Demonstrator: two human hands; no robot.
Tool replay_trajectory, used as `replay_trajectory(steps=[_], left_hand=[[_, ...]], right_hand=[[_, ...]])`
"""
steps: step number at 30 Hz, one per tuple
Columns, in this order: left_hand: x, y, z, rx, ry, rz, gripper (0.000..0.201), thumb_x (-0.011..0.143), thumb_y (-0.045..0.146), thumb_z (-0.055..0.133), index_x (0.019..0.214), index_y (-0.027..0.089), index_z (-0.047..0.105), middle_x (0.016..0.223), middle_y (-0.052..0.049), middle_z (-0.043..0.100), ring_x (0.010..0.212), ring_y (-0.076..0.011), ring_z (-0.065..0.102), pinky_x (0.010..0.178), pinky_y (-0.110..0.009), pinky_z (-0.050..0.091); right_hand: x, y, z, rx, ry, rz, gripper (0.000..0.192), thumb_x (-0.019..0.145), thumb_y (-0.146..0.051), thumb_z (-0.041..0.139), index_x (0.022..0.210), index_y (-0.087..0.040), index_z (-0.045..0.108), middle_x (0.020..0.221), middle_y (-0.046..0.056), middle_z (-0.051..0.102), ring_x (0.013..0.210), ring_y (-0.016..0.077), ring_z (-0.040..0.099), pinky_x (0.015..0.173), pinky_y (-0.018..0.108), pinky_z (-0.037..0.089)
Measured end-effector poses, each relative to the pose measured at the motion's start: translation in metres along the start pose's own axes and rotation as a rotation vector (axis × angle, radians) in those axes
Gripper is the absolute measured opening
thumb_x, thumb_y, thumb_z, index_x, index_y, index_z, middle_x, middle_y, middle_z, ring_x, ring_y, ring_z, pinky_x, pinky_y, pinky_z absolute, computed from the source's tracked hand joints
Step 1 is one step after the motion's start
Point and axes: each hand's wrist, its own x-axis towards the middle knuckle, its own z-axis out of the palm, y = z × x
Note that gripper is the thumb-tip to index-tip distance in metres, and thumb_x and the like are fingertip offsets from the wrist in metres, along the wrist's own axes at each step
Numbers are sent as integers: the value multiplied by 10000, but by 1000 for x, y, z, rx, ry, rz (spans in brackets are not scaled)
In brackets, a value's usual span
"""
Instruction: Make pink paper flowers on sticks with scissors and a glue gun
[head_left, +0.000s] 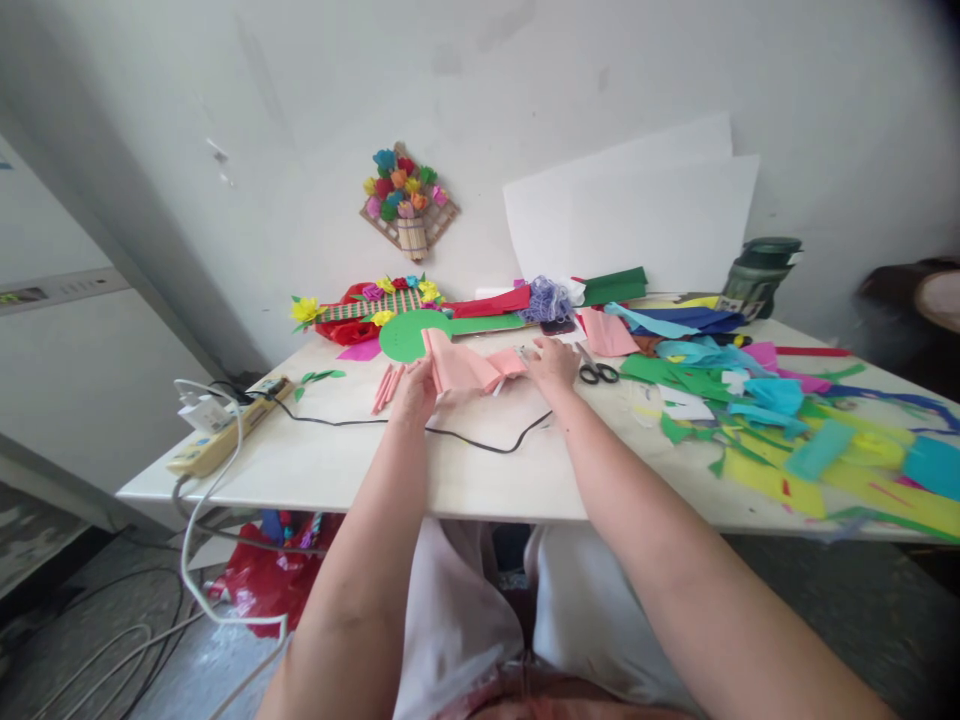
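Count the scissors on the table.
1. The scissors lie on the table just right of the right hand, black handles toward the camera. More may be hidden under the paper scraps on the right.

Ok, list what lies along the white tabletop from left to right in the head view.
Beige power strip → left hand → pleated pink paper → right hand → black-handled scissors → heap of blue, green and yellow paper scraps.
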Motion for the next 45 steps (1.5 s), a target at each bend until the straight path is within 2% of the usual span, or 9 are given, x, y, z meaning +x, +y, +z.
replay_trajectory(steps=[4, 10, 12, 19, 24, 27, 35, 38, 45], left_hand=[[-5, 1, 6, -69, -11, -7, 219, 616, 205, 732, 566, 155, 524, 522, 53, 491, 497, -50, 481, 538, -164, 405], [-8, 1, 10, -30, -62, -76, 193, 598, 227, 752, 629, 151, 577, 569, 35, 551, 512, -66, 525, 517, -179, 414], [-8, 1, 10, -29, -65, -83, 212, 574, 234, 768, 632, 147, 584, 570, 34, 563, 514, -67, 530, 513, -176, 416], [-8, 1, 7, -54, -56, -87, 183, 570, 221, 769, 606, 147, 605, 562, 26, 594, 520, -80, 546, 517, -187, 432], [-8, 1, 6, -57, -50, -86, 159, 584, 199, 757, 586, 151, 605, 541, 40, 573, 506, -73, 533, 527, -195, 430], [-9, 1, 7, -33, -56, -66, 162, 590, 219, 757, 600, 150, 611, 583, 33, 593, 534, -79, 551, 536, -201, 437], [-6, -2, 3, 85, -109, -85, 263, 560, 330, 782, 627, 137, 616, 583, 13, 591, 524, -82, 542, 493, -194, 416], [-6, -4, 3, 89, -134, -69, 259, 563, 327, 782, 621, 131, 622, 576, 13, 594, 512, -79, 537, 490, -197, 406], [-9, -1, 7, 109, -191, -84, 265, 569, 322, 785, 637, 111, 641, 588, -11, 613, 511, -85, 549, 505, -206, 425]], right_hand=[[4, 15, -14, -154, -23, 62, 327, 783, -173, 461, 1050, -170, 650, 1098, 109, 617, 1069, 271, 478, 883, 390, 313], [9, 35, -20, -254, -92, 313, 343, 792, -173, 462, 1091, -135, 626, 1181, 144, 555, 1128, 316, 437, 909, 444, 322], [11, 39, -17, -249, -142, 336, 355, 802, -156, 449, 1117, -127, 611, 1190, 153, 543, 1133, 310, 442, 896, 425, 354], [11, 42, -18, -257, -138, 248, 334, 779, -133, 490, 1081, -89, 625, 1146, 182, 548, 1076, 285, 499, 846, 339, 424], [10, 49, -24, -265, -98, 215, 347, 732, -173, 586, 1049, -38, 628, 1056, 229, 592, 1009, 307, 551, 814, 368, 449], [12, 48, -25, -262, -139, 164, 321, 728, -120, 574, 1027, -21, 637, 1038, 243, 610, 996, 299, 575, 805, 358, 454], [14, 35, -33, -294, -237, 255, 294, 743, -150, 580, 1023, -99, 655, 1059, 224, 629, 1032, 311, 590, 848, 431, 412], [14, 33, -33, -289, -267, 263, 320, 744, -164, 584, 1054, -115, 647, 1089, 211, 620, 1046, 295, 587, 817, 397, 430], [15, 33, -25, -259, -195, 175, 294, 729, -257, 616, 971, -101, 676, 978, 231, 648, 947, 291, 620, 728, 356, 463]])
